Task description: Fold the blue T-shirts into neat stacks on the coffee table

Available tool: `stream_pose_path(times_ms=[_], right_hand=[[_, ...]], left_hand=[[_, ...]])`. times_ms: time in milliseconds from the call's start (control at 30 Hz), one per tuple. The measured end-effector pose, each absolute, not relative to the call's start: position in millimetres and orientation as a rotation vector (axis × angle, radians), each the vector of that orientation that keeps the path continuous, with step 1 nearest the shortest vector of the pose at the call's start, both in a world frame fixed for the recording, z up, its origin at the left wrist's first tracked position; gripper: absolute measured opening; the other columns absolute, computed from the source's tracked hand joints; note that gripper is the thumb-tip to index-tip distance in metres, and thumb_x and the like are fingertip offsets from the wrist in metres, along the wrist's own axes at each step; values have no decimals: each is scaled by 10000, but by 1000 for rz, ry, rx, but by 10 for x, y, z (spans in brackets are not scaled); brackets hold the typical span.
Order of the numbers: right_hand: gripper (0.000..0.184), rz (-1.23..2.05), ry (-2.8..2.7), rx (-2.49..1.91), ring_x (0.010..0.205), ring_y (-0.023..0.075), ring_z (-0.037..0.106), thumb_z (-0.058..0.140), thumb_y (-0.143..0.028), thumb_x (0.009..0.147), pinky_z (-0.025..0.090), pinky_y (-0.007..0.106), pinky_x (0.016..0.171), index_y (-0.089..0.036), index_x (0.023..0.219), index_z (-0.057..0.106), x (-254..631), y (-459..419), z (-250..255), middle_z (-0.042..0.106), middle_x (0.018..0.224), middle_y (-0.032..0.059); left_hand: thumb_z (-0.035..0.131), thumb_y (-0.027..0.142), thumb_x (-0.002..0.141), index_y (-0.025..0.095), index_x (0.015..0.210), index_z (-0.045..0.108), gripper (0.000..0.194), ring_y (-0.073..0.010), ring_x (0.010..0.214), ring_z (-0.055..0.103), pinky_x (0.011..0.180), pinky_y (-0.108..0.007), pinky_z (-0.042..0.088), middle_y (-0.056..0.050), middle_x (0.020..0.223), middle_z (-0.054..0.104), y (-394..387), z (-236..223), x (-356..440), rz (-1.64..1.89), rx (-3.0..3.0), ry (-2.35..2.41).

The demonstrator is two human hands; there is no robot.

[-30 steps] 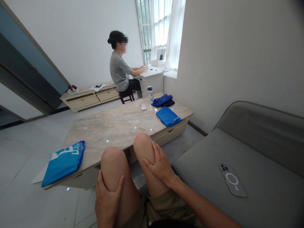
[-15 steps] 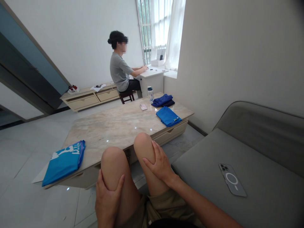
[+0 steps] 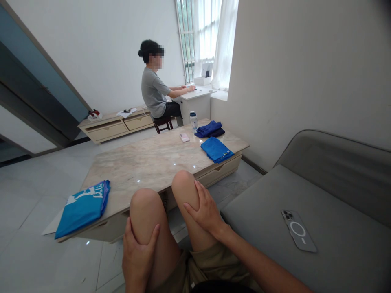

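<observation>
The worktop (image 3: 137,156) carries a teal cloth (image 3: 80,215) and a blue cloth (image 3: 215,149), both folded, and a looser bundle (image 3: 209,129), while left hand (image 3: 138,254) and right hand (image 3: 208,209) rest separately, fingers spread, on bare knees (image 3: 146,201).

Blues on veined beige.
The coffee table (image 3: 134,162) has a beige top with pinkish-grey veining above cream drawers. At its near left corner, a teal folded cloth (image 3: 79,215) bears white print and shows violet-blue at one edge. By the near right corner, another folded cloth (image 3: 215,148) is bright blue (with a small pale mark); toward the far right corner, a royal-blue bundle (image 3: 209,128) tops navy cloth (image 3: 218,133). Near the far edge, a clear bottle (image 3: 194,122) has a dark-blue lid, and a phone (image 3: 184,137) is pale pink. The sofa (image 3: 253,199) is grey; the shorts (image 3: 210,260) are khaki.
</observation>
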State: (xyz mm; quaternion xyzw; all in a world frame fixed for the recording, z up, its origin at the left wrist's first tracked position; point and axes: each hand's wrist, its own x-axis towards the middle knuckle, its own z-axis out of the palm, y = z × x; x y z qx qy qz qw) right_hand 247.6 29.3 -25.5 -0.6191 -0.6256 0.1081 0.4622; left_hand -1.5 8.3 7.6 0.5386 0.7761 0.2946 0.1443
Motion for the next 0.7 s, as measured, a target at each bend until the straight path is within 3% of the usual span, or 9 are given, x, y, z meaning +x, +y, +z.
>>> stream_pose_path(times_ms=[400,500,567,633,700], right_hand=[[927,226,-1576,-1546,1529,377,517,724,-454,983,472,594,1256,-185,1749,278,2480,267,-282,490,1678,217],[947,217,-1630,-1554,1568,393,466,683,-436,1012,463,624,1256,-208,1781,180,2434,119,-275,423,1721,221],[925,232,-1659,-1553,1591,402,429,646,-442,1034,452,640,1257,-217,1788,159,2408,-14,-247,375,1747,220],[865,265,-1698,-1549,1609,399,400,609,-470,1057,436,640,1265,-233,1782,200,2423,-105,-206,351,1763,201],[820,298,-1747,-1542,1613,390,398,585,-502,1072,417,630,1278,-249,1774,244,2483,-116,-178,364,1762,180]], left_hand=[[653,757,866,167,1732,284,1111,-475,1531,503,1240,-635,456,-236,1706,462,84,53,-28,850,1526,2225],[687,713,851,162,1682,396,1039,-426,1490,559,1231,-581,482,-210,1637,554,-12,77,-102,930,1548,2183],[674,668,880,178,1530,599,817,-382,1395,642,1197,-541,518,-173,1501,676,-128,150,-206,994,1585,2120],[626,612,945,211,1245,776,523,-335,1247,723,1125,-493,567,-135,1304,780,-225,245,-336,1011,1609,2031],[591,559,993,234,1006,820,398,-292,1080,766,1011,-436,610,-111,1115,825,-248,309,-479,991,1587,1983]])
